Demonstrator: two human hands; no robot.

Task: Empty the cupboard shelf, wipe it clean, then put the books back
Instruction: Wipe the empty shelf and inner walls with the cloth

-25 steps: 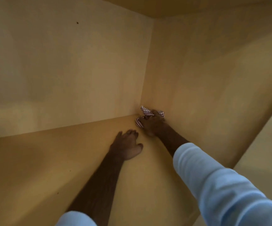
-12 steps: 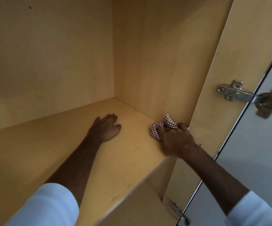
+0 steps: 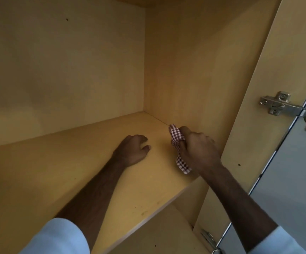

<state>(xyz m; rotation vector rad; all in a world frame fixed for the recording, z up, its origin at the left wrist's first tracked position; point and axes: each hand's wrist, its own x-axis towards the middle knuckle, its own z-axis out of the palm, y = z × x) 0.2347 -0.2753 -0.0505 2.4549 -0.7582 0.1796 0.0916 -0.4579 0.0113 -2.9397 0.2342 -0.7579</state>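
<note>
- Head view shows the pale yellow wooden cupboard shelf [image 3: 62,176] bare of books; none are visible anywhere, so their whereabouts cannot be told.
- The right hand [image 3: 198,149] has its fingers curled tight round the bunched red-and-white checked cloth [image 3: 177,142], held at the shelf's right end, just beside the side wall [image 3: 194,70]. One tail of the cloth hangs down toward the shelf's front edge.
- The left hand [image 3: 132,151] rests palm down on the shelf, fingers loosely bent and holding nothing, near the shelf's middle and a little apart from the cloth.
- Risk: the cloth is wadded, so only a small patch likely meets the board; dust in the shelf's back right corner could be missed.
- Risk: dark specks near the shelf's front edge lie well away from the cloth, and a stroke that stays by the wall would leave them.
- Risk: the resting left hand covers part of the shelf; that patch stays unwiped unless it shifts.
- Risk: the metal hinge [image 3: 278,103] on the open door [image 3: 258,88] stands right of the shelf; a wide pull outward could knock the forearm against it.
</note>
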